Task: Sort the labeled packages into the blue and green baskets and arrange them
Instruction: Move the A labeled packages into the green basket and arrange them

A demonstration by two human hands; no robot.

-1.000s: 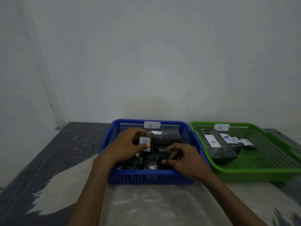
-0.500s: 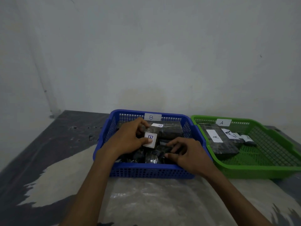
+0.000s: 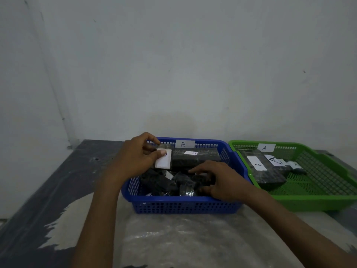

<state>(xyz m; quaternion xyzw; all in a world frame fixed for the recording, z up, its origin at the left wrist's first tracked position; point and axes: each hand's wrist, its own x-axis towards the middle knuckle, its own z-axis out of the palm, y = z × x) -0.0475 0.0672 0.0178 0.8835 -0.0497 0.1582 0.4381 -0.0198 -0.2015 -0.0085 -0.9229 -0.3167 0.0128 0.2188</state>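
The blue basket (image 3: 185, 206) tagged B stands in the middle of the table, full of black wrapped packages. My left hand (image 3: 135, 159) holds a small black package with a white label (image 3: 164, 159) upright over the basket's back left corner, thumb across the label. My right hand (image 3: 218, 180) rests with fingers spread on the small black packages (image 3: 164, 184) in the basket's front half; whether it grips one is unclear. A larger B package (image 3: 195, 157) lies along the back. To the right, the green basket (image 3: 328, 200) tagged A holds several A packages (image 3: 258, 165).
The two baskets touch side by side near the white wall. A sheet of clear plastic (image 3: 173, 238) covers the dark table in front of the blue basket. Bare dark tabletop (image 3: 63, 180) lies to the left.
My left hand has lifted the labeled package up and toward the basket's back left. My right hand stays on the front packages. The camera has tilted, so the baskets sit lower in view.
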